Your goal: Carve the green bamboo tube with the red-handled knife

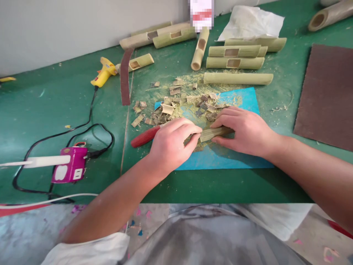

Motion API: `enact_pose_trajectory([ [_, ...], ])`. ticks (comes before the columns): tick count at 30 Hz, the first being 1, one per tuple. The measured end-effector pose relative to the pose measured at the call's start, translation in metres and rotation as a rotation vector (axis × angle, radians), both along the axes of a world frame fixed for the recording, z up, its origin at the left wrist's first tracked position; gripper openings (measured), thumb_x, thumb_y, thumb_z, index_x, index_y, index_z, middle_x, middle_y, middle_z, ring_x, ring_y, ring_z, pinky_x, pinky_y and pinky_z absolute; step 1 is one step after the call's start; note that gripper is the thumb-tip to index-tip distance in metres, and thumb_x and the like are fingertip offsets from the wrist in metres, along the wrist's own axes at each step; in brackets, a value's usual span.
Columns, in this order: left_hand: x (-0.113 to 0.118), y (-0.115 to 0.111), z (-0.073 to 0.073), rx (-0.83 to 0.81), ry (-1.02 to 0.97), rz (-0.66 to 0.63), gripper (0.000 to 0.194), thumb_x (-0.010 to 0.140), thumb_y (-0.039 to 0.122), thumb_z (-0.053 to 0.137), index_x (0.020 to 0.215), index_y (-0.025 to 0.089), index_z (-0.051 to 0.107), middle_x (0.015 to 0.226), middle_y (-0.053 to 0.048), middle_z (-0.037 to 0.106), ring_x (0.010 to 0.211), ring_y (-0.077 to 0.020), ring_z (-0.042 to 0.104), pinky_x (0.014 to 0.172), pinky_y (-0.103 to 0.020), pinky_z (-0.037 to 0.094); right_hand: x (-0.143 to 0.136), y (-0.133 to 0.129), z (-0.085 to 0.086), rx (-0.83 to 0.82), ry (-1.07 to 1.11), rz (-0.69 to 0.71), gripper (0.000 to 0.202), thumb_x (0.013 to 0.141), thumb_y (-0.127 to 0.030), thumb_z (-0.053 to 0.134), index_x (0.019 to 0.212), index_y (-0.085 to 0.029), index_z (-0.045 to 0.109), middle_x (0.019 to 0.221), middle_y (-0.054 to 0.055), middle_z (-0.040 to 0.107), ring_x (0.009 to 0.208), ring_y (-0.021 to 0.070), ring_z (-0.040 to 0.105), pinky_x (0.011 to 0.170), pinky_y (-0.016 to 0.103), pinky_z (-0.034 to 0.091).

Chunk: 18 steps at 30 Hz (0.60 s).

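Beyond grey clothing (206, 239), bamboo (211, 134) is being clamped by the right hand (238, 129), the left hand (175, 143) curled, its hold unclear; slipping could be caused by loose chips (167, 109).

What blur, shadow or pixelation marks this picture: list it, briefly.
Head view: a soft shadow darkens the blue sheet beneath the right hand; head view: the grey clothing at the bottom looks smeared and soft; head view: coarse pixel blocks hide the detail of a white-and-red item at the top.
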<state>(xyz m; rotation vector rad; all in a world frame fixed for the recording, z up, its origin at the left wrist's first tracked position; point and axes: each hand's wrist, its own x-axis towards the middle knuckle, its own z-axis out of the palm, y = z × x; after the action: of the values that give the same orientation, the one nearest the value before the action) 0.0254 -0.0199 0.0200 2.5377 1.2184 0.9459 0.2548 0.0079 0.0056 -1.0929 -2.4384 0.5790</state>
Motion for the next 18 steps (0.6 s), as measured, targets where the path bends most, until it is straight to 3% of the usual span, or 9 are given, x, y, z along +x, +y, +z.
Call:
enact_pose_trajectory([
  [8, -0.002, -0.003, 0.003, 0.040, 0.054, -0.002, 0.018, 0.095, 0.010, 0.057, 0.081, 0.018, 0.066, 0.081, -0.003, 0.069, 0.078, -0.0141, 0.064, 0.074, -0.028, 0.053, -0.004, -0.005, 0.001, 0.055, -0.014, -0.010, 0.012, 0.084, -0.028, 0.064, 0.090, -0.019, 0.068, 0.094, 0.010, 0.070, 0.092, 0.0272, 0.062, 0.079, 0.040, 0.051],
  [14, -0.002, -0.005, -0.001, 0.133, 0.169, -0.041, 0.018, 0.097, 0.011, 0.054, 0.085, 0.017, 0.065, 0.084, -0.004, 0.070, 0.081, -0.0159, 0.065, 0.078, -0.030, 0.053, -0.009, -0.013, 0.002, 0.128, -0.098, -0.056, 0.012, 0.087, -0.028, 0.062, 0.087, -0.017, 0.067, 0.087, 0.011, 0.066, 0.084, 0.0260, 0.059, 0.072, 0.038, 0.049],
  [18, -0.001, -0.006, -0.003, 0.101, 0.205, -0.014, 0.020, 0.100, 0.014, 0.051, 0.089, 0.018, 0.067, 0.089, -0.004, 0.069, 0.078, -0.0136, 0.065, 0.071, -0.026, 0.052, -0.010, -0.015, 0.000, 0.152, -0.107, -0.076, 0.012, 0.087, -0.028, 0.062, 0.085, -0.017, 0.066, 0.086, 0.011, 0.066, 0.085, 0.0263, 0.059, 0.073, 0.038, 0.049],
])
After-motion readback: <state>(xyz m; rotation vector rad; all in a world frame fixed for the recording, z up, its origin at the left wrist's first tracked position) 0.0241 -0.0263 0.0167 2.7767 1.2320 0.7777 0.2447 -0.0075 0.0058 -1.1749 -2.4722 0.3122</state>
